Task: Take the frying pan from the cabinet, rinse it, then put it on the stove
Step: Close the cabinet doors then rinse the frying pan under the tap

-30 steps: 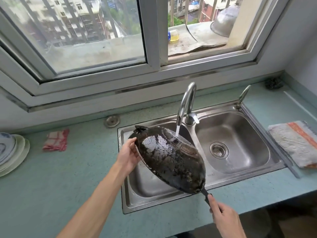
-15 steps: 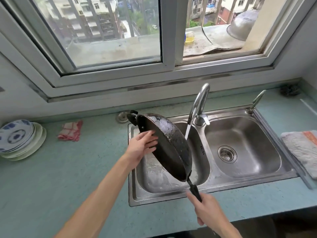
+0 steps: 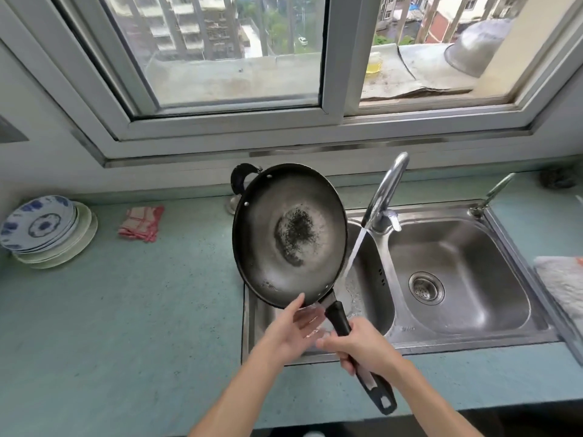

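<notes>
The black frying pan (image 3: 288, 234) is tilted up over the left basin of the steel double sink (image 3: 473, 337), its worn inside facing me. My right hand (image 3: 362, 345) grips its long black handle. My left hand (image 3: 291, 331) is open just under the pan's near rim, fingers spread, water running over them. The curved tap (image 3: 383, 197) is running; its stream falls just right of the pan into the left basin.
A stack of blue-and-white plates (image 3: 44, 230) sits at the far left of the green counter (image 3: 126, 310). A red checked cloth (image 3: 142, 223) lies near the wall. A folded towel (image 3: 564, 285) lies right of the sink. A window spans the wall behind.
The pan has been turned over, from underside up to inside facing me. My left hand left the pan's far rim and came down below its near rim. The view shifted left.
</notes>
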`<state>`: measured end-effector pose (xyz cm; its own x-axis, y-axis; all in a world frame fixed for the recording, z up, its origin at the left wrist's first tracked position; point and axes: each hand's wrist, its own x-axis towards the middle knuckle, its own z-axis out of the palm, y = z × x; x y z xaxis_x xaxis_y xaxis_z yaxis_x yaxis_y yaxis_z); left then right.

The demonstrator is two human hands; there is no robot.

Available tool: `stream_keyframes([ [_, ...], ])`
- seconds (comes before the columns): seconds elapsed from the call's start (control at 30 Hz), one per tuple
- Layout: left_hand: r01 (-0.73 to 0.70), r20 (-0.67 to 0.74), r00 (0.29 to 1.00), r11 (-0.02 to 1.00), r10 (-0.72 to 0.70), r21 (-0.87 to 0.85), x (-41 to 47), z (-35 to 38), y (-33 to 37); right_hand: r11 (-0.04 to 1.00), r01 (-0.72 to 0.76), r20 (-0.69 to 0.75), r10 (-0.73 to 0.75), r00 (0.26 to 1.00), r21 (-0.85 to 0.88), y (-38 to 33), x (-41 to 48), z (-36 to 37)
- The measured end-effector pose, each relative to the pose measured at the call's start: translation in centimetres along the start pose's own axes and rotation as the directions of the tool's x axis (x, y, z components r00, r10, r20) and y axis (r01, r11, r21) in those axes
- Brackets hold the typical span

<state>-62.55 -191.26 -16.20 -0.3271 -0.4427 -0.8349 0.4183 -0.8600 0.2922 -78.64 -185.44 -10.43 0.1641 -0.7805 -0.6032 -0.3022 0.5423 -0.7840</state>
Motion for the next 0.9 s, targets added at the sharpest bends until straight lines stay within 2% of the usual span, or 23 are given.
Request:
stream_keyframes([
  [0.13,0.02,0.218,0.976,0.986,0.016,-0.164,-0.9,3.9,-0.2,0.998,-0.006,0.088,0.001,0.996,0.057,-1.1,0.2,0.2],
  [0.27,0.039,0.245,0.969,0.955,0.036,-0.295,-1.2,5.5,0.2,0.99,-0.003,0.151,-0.018,0.988,0.142,-1.7,0.1,0.2],
  [0.43,0.094,0.303,0.953,0.919,0.029,-0.383,-0.4,5.2,1.1,0.997,0.046,0.173,-0.058,0.983,0.069,-1.4,-0.3,-0.8],
  [0.53,0.21,0.385,0.923,0.845,-0.006,-0.492,-0.2,4.9,2.9,0.992,-0.052,0.22,0.025,0.975,0.118,0.2,-1.2,-3.7],
  [0.6,0.234,0.39,0.921,0.835,-0.026,-0.497,0.3,4.5,3.4,0.99,-0.096,0.109,0.085,0.99,0.1,1.5,-1.2,-5.9],
  [0.67,0.18,0.345,0.939,0.861,-0.006,-0.476,0.9,4.2,2.9,0.993,-0.093,-0.096,0.1,0.99,0.075,2.4,-0.3,-7.8],
  [0.73,0.129,0.305,0.952,0.891,0.011,-0.436,1.3,3.9,2.4,1.0,-0.007,-0.333,0.003,0.943,-0.01,2.7,1.4,-9.8],
  [0.8,0.098,0.269,0.963,0.921,0.007,-0.376,1.4,3.8,2.5,0.957,0.052,-0.488,-0.192,0.852,-0.286,2.5,3.2,-12.1],
  [0.83,0.084,0.249,0.968,0.933,0.006,-0.349,1.3,3.9,2.7,0.902,0.046,-0.5,-0.28,0.819,-0.429,2.1,4.1,-13.2],
  [0.9,0.062,0.219,0.976,0.949,0.007,-0.309,0.9,4.2,3.0,0.82,0.0,-0.492,-0.344,0.8,-0.572,0.9,5.7,-15.2],
])
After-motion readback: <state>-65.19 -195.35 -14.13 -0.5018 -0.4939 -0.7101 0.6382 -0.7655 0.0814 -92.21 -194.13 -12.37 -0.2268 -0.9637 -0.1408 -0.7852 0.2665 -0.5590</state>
